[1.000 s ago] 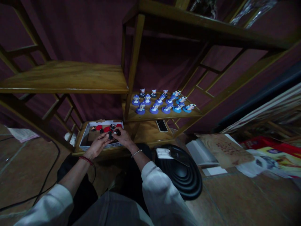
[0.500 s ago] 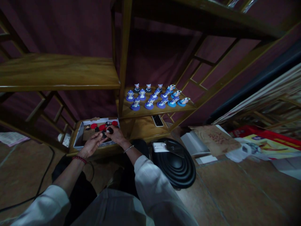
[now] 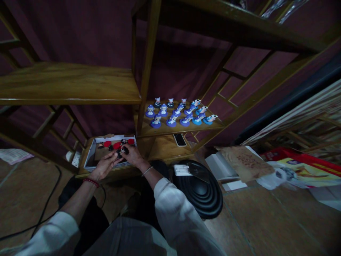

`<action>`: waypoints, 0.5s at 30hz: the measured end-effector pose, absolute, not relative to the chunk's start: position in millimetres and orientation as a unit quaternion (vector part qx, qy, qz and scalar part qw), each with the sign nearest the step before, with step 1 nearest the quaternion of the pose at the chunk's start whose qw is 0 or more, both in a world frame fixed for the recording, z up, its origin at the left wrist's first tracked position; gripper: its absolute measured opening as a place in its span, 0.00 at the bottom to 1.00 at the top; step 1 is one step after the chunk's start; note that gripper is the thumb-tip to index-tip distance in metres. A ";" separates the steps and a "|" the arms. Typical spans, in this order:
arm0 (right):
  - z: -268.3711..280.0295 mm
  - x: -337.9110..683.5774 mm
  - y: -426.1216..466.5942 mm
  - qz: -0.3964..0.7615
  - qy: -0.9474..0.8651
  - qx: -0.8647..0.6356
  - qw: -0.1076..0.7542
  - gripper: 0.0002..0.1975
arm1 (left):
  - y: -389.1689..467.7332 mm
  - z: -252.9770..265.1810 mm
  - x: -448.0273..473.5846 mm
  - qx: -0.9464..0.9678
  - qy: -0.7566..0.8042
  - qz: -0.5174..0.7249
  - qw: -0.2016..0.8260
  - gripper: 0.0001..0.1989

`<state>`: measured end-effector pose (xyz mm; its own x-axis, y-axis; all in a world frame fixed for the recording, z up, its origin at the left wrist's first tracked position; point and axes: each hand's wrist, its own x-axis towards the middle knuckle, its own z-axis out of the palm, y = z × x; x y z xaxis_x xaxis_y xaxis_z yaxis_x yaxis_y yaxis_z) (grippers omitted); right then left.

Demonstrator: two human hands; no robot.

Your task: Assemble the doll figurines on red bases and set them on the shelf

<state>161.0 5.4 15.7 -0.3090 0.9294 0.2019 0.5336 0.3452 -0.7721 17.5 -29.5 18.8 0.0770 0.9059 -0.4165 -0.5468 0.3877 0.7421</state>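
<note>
Over a shallow cardboard box [image 3: 92, 153], my left hand [image 3: 107, 165] and my right hand [image 3: 134, 155] meet around a small dark figurine [image 3: 123, 150]. My right fingers are closed on its upper part, while my left fingertips pinch its lower, blackish part; whether this is one piece or two I cannot make out. Inside the box lie several red round pieces [image 3: 107, 143] and small dark figure pieces [image 3: 100, 145]. On the shelf to the right stand several purple-based figurines [image 3: 156, 121], blue-based figurines [image 3: 210, 119] and black-based figurines [image 3: 171, 103].
A phone [image 3: 180, 139] lies on the lower shelf [image 3: 162, 148]. Beside my right knee is a black ribbed round stool [image 3: 213, 199] with a white case [image 3: 181, 170] and a dark flat object [image 3: 199, 172]. Bags and boxes [image 3: 243, 163] lie on the floor at right. A wooden post [image 3: 149, 64] divides the shelving.
The view has shifted slightly, so the shelf and figurines appear a little lower and further right. Both hands still hold the dark figurine over the box, nearly unchanged.
</note>
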 end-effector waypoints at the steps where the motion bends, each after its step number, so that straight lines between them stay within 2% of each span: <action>1: 15.8 161.4 5.4 0.299 -0.754 -0.483 0.331 0.11 | -29.9 19.6 17.4 0.205 0.444 0.513 0.706 0.05; 15: 21.0 160.6 4.7 0.302 -0.763 -0.480 0.311 0.11 | -31.5 25.4 19.2 0.197 0.449 0.515 0.703 0.05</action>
